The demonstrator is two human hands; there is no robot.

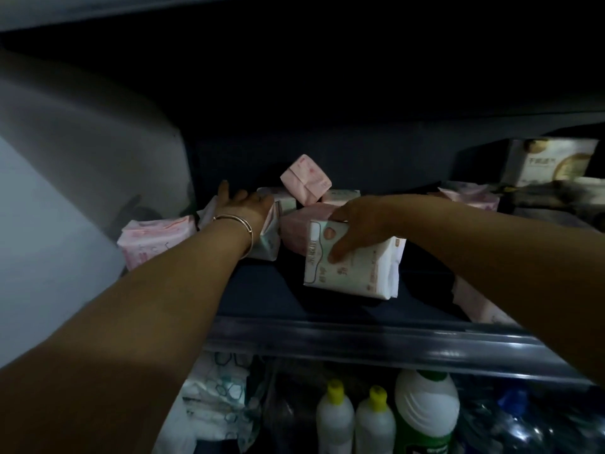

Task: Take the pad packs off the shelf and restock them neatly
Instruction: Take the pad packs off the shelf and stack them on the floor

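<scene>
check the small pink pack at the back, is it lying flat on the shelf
No, the small pink pack is tilted on one corner, propped on top of the other packs rather than lying flat on the shelf.

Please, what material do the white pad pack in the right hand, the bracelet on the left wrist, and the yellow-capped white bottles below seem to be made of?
White pad pack with mint edging gripped by the right hand: thin soft plastic film, likely; it creases and shows folded seams.
Thin bracelet on the left wrist: metal, probably; it glints gold-pink.
White bottles with yellow caps: smooth, slightly glossy plastic, apparently.
</scene>
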